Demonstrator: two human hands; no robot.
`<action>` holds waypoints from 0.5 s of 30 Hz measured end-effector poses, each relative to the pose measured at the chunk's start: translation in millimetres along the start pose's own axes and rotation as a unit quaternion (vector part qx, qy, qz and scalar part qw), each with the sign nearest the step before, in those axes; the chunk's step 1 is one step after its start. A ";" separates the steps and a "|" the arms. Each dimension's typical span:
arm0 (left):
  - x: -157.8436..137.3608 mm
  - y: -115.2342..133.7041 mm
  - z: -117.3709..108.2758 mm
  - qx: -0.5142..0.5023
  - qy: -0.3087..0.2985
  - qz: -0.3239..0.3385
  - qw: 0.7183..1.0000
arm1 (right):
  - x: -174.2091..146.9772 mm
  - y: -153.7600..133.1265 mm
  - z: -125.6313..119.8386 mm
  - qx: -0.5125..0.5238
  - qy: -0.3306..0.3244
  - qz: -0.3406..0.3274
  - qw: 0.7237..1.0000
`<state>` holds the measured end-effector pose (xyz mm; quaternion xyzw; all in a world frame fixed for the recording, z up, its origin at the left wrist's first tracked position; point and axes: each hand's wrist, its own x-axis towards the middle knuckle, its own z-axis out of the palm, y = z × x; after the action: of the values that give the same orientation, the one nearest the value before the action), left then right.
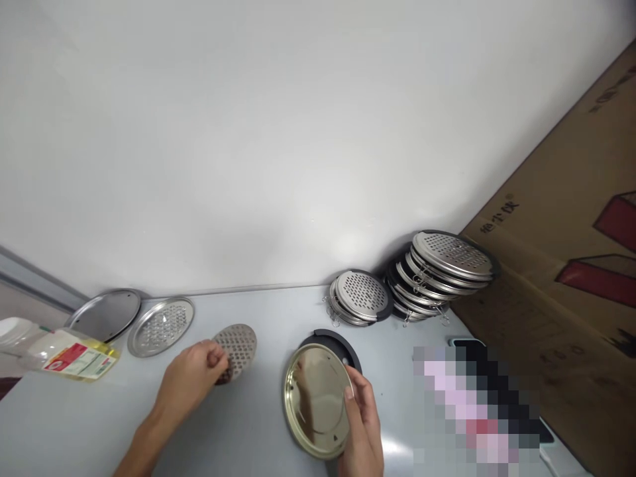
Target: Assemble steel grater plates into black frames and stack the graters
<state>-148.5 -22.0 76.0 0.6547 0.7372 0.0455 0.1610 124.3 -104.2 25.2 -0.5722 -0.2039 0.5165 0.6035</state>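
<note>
My left hand (pixel 191 374) is closed on the near edge of a round metal grater disc (pixel 239 348), which is tilted above the table. In front of me, my right hand (pixel 364 427) grips a shiny round metal plate (pixel 318 401) by its right edge, with the thumb on its face. This plate has a raised rim and small holes near its edge. A black ring-shaped part (pixel 330 336) shows behind it, mostly covered by the plate. I cannot tell whether my right fingers also hold the black part.
At the back right stand a short stack of graters (pixel 364 295) and a taller one (pixel 452 255). On the left are an oval grater plate (pixel 163 328), a round metal plate (pixel 106 315) and an oil bottle (pixel 74 354). A cardboard box (pixel 551 318) borders the right; a phone-like device (pixel 497 384) lies nearby, partly blurred.
</note>
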 end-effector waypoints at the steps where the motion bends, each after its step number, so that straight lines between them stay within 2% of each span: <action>1: 12.4 -5.7 -1.8 0.006 0.007 -0.005 1.000 | -0.4 -0.2 0.4 0.001 0.001 -0.002 1.000; 5: 54.6 -17.5 -8.2 0.024 0.034 -0.022 0.999 | -1.4 -3.2 3.4 0.023 0.015 0.005 1.000; 8: 68.2 -16.8 -9.3 0.017 0.059 -0.026 0.998 | -0.3 -6.2 4.6 0.059 0.025 0.037 0.997; 12: 49.6 2.7 2.0 -0.044 0.067 0.003 0.997 | 2.8 -8.0 4.6 0.090 0.026 0.085 0.992; 15: 12.9 29.3 20.3 -0.122 0.004 0.054 0.991 | 3.8 -6.2 4.9 0.109 0.022 0.093 0.989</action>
<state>-115.9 -8.2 62.6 0.6687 0.6904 0.1459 0.2343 124.1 -97.4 30.7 -0.5309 -0.0785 0.5767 0.6160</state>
